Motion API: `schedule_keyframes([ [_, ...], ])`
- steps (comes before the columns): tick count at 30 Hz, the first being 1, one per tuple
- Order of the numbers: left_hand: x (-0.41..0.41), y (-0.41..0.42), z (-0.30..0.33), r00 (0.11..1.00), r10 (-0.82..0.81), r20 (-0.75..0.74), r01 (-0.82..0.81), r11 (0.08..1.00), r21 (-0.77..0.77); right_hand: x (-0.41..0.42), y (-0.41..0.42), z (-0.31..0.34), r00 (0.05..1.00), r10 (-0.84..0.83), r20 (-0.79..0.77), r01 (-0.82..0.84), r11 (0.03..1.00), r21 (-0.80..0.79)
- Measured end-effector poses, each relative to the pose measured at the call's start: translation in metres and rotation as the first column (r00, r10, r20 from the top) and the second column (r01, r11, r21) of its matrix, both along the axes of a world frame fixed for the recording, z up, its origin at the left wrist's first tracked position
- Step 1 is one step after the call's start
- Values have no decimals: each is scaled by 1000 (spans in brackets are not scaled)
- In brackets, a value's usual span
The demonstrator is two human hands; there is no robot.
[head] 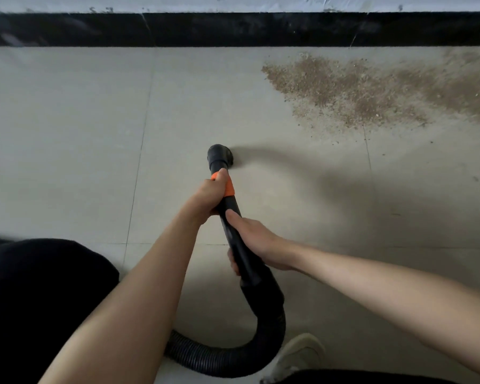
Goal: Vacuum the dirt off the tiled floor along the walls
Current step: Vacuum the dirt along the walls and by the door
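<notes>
Clearly both hands grip the stiff, light-looking black plastic vacuum wand [234, 231], left hand [209, 196] wrapped at its orange collar [227, 185], right hand [257, 241] curled lower, nozzle [221, 156] on tile, brown dirt patch [372, 87] up-right of it.

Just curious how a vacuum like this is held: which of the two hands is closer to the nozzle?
The left hand: it grips the wand at the orange collar just behind the nozzle. The right hand holds the wand farther back.

pale grey floor tiles [67, 128] are crossed by thin dark grout lines [139, 162] — a black skirting band [233, 29] is set beneath a scuffed whitish wall [261, 2], and soft shadows are cast rightward.
</notes>
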State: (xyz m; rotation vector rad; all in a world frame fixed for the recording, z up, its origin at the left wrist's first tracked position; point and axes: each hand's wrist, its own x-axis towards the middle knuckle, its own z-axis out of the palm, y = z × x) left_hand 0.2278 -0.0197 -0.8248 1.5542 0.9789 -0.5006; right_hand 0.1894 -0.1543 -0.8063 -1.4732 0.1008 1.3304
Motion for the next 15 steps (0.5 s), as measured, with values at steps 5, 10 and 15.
schedule_keyframes([
  [5, 19, 26, 2, 990, 130, 54, -130, 991, -13, 25, 34, 9, 996, -35, 83, 42, 996, -84],
  [10, 45, 57, 37, 980, 155, 124, -156, 988, -7, 60, 59, 41, 967, -29, 253, 61, 991, -119],
  [15, 83, 120, 139, 913, -248, 325, 179, 957, 228, 113, 95, 119, 905, -126, 406, 163, 985, -57],
])
